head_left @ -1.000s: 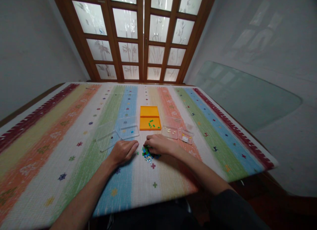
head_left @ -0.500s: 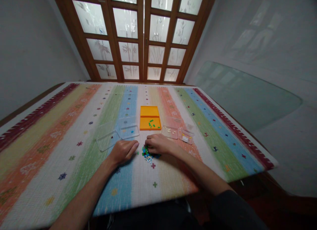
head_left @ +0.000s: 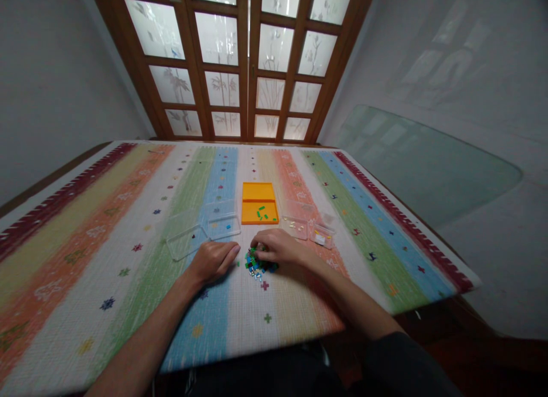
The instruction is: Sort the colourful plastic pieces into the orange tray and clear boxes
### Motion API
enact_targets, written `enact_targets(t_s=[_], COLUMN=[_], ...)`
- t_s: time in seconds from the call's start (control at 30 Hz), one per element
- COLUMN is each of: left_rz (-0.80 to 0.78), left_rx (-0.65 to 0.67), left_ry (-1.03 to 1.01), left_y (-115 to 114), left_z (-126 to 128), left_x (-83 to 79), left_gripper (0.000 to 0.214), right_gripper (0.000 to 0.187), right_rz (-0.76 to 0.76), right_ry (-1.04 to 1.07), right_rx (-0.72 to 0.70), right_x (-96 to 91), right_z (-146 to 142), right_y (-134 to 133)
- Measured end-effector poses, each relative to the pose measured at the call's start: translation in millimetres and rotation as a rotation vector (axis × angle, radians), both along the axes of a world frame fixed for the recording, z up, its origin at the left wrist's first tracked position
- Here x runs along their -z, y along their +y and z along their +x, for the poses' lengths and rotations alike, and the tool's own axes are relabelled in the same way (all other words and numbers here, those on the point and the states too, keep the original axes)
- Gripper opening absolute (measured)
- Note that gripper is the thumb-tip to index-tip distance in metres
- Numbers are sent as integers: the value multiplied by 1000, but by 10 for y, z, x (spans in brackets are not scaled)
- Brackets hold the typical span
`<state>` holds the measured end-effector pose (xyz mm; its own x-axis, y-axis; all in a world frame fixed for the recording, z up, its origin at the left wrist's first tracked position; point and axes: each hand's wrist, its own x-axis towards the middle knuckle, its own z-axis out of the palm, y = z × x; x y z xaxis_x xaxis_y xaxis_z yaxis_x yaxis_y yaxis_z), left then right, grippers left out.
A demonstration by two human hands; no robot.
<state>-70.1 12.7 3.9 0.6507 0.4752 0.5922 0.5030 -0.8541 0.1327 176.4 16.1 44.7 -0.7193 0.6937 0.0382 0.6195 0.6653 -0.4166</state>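
Observation:
A small heap of tiny coloured pieces [head_left: 256, 265], mostly green and blue, lies on the striped cloth [head_left: 128, 226] near me. My right hand [head_left: 278, 247] hovers over the heap's far side, its fingertips pinched together above the pieces; what they hold is too small to make out. My left hand [head_left: 213, 260] rests flat on the cloth just left of the heap, fingers loosely together, holding nothing. An orange tray [head_left: 258, 203] with a few green pieces stands just beyond the heap.
Clear plastic trays stand left [head_left: 185, 240] [head_left: 222, 226] and right [head_left: 294, 227] [head_left: 322, 235] of the orange one. The table's right edge [head_left: 428, 254] drops to the floor. Wooden glazed doors [head_left: 240, 60] stand behind the table.
My right hand has lifted slightly off the heap and drawn its fingertips together. The left hand has stayed put.

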Motion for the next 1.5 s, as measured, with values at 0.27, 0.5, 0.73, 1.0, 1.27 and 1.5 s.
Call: enact_targets(t_s=[0.27, 0.5, 0.73, 1.0, 1.27, 1.5], left_rz=[-21, -22, 15, 51, 50, 29], left_rx=[1, 4, -19, -9, -13, -8], left_ry=[2, -3, 11, 12, 18, 11], left_y=[3, 9, 6, 2, 18, 16], left_z=[-2, -12, -15, 1, -7, -16], left_x=[5, 23, 27, 3, 40, 51], left_gripper=[29, 27, 30, 35, 35, 34], right_gripper=[19, 20, 26, 32, 41, 47], right_rz=[-50, 140, 124, 109, 184, 225], right_ry=[151, 101, -95, -136, -43, 0], right_rx=[136, 290, 370, 414, 478, 456], right_x=[-58, -190, -155, -39, 108, 104], right_z=[90, 137, 55, 80, 110, 144], right_y=[210, 562, 712, 714, 749, 726])
